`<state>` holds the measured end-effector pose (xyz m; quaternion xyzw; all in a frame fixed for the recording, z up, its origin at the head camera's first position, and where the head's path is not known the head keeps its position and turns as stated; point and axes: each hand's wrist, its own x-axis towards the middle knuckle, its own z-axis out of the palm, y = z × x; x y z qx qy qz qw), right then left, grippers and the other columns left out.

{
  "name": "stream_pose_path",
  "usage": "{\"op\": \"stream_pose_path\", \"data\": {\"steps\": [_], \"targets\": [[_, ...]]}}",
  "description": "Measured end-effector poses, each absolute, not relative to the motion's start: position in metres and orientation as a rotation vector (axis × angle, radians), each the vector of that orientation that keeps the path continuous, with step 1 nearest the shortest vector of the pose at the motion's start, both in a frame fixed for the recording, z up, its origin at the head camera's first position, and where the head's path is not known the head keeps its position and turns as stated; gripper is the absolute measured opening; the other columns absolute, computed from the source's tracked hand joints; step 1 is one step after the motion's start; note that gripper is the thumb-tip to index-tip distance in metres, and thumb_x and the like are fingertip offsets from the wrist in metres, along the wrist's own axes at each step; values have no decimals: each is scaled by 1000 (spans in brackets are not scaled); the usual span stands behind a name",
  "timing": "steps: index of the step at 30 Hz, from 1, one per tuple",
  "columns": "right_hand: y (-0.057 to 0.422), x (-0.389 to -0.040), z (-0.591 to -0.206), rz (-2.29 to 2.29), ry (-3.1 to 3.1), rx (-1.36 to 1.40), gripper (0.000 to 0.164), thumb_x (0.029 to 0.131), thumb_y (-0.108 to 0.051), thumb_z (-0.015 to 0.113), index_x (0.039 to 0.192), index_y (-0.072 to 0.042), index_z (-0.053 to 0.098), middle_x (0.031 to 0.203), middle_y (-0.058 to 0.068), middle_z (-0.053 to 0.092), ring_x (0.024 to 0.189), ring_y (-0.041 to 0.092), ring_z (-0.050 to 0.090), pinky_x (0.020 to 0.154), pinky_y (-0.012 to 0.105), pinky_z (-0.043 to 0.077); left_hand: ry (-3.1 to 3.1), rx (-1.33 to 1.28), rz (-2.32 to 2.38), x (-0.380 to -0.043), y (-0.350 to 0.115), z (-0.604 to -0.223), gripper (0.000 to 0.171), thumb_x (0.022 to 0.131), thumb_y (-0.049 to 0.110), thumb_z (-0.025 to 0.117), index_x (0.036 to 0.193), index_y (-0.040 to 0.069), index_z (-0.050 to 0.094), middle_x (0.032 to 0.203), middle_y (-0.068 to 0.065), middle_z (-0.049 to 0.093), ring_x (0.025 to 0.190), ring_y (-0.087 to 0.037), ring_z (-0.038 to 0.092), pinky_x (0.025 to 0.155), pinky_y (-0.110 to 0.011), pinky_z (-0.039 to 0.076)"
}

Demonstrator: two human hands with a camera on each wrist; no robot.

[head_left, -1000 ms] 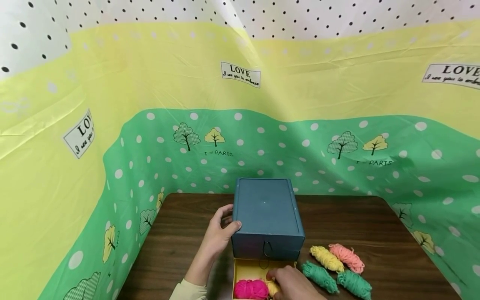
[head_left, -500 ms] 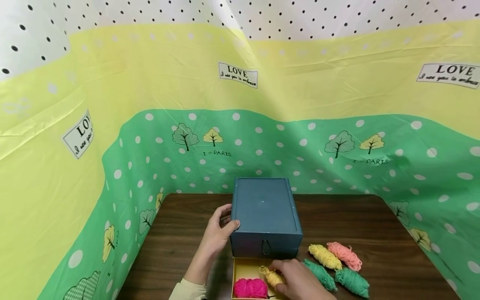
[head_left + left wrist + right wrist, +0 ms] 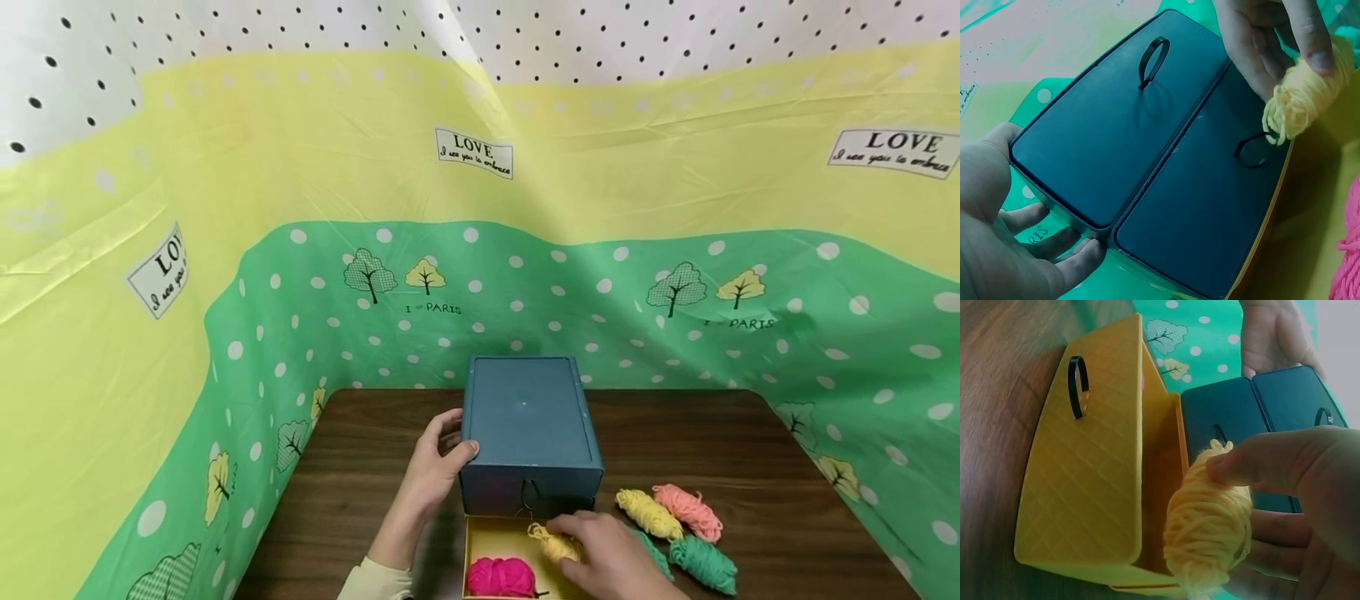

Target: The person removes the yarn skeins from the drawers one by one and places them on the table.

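A blue drawer box (image 3: 528, 412) stands on the table, its yellow bottom drawer (image 3: 482, 537) pulled out. My left hand (image 3: 437, 457) holds the box at its left side, thumb at the top edge, fingers along the side wall. Between the thumb and fingers of my right hand (image 3: 611, 554) is a yellow yarn skein (image 3: 1210, 519), held over the drawer. The left wrist view shows that skein (image 3: 1313, 94) in front of the lower blue drawer. A bright pink yarn skein (image 3: 501, 577) lies in the left of the yellow drawer.
Right of the box lie a yellow skein (image 3: 648, 514), a coral skein (image 3: 688, 512) and two green skeins, one (image 3: 703, 564) in plain sight and one partly behind my right hand. Black loop handles (image 3: 1155, 62) stick out from the drawer fronts. Patterned cloth (image 3: 480, 283) surrounds the table.
My right hand has raised the yellow skein from beside the pink one and shifted it slightly right and away from me. My left hand keeps its place on the box.
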<state>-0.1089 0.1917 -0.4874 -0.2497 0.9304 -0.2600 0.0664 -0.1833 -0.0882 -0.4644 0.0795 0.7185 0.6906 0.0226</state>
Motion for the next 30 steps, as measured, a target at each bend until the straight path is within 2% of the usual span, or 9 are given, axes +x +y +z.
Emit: {"op": "stream_pose_path", "data": {"steps": [14,23,30], "targets": [[217,-100,-477,-763,2826,-602,30,86,-29,80,113,-18,77,105,-7,71,89,13,68,71,33,55,2221,246,2151,-181,-88,-465,60,95,11,68,150,3,43,146,-21,48,130,-39,50,98,-39,49],[233,-95,-482,-728,2907,-549,29,83,-33,84,109,-24,76,104,-11,70,90,12,68,70,32,54,2209,249,2158,-181,-90,-464,60,96,12,67,151,4,43,147,-21,47,131,-38,50,99,-39,49],[247,-96,-489,-815,2790,-430,29,85,-25,81,113,-20,74,109,-3,70,87,15,66,64,33,48,2196,245,2173,-182,-91,-465,60,95,11,67,150,4,44,146,-21,48,130,-38,50,97,-37,49]]}}
